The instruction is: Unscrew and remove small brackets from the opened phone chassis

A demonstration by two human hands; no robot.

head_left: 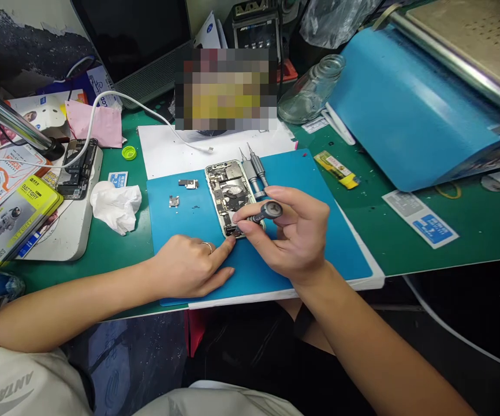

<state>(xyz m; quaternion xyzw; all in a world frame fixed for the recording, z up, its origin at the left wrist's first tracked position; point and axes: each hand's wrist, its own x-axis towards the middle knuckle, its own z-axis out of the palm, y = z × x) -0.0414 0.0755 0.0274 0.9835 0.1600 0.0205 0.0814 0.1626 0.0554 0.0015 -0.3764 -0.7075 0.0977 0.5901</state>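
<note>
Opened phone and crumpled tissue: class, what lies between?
Head view: a longer part, a squarish part and tiny dark bits on the blue mat, between tissue and phone.

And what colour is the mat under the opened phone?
The mat is blue, seen in the head view.

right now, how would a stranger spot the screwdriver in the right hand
On the green table, find the blue mat, then the opened phone lying on it. Over the phone's lower end, the right hand pinches the screwdriver. Unlike the two grey screwdrivers lying beside the phone, it is held up, its round dark end towards the camera.
</note>
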